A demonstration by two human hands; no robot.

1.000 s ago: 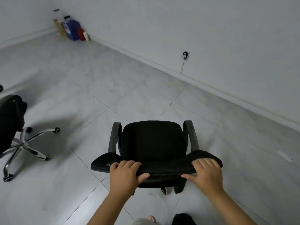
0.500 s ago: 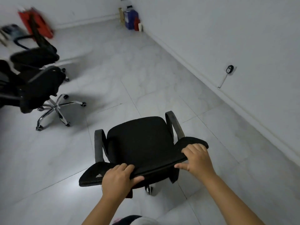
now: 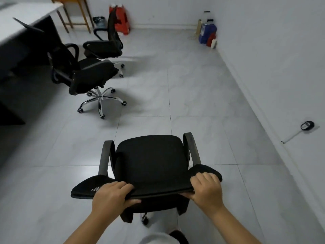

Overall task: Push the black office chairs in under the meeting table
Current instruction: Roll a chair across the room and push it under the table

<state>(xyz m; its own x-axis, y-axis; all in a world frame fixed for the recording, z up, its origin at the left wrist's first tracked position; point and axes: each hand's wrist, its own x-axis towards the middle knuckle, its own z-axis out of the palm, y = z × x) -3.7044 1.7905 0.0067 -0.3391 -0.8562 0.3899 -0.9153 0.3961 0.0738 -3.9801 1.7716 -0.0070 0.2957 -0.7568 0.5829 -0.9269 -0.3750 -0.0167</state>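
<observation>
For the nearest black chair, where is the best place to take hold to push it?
Grip the top edge of the chair's backrest from behind, as the left hand and right hand do. It is wide, faces the person, and sits high above the wheels.

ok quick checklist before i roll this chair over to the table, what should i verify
1. Left hand grips the top edge of the held chair's backrest: ok.
2. Right hand grips the same edge: ok.
3. Chair aimed at the meeting table: not ok, the seat faces up the room while the table is far left.
4. Floor directly ahead free of objects: ok.
5. Route to the table edge open: not ok, the nearer chair and the farther chair stand beside it.
6. Casters under the held chair free to roll: cannot tell, only one is partly visible.
</observation>
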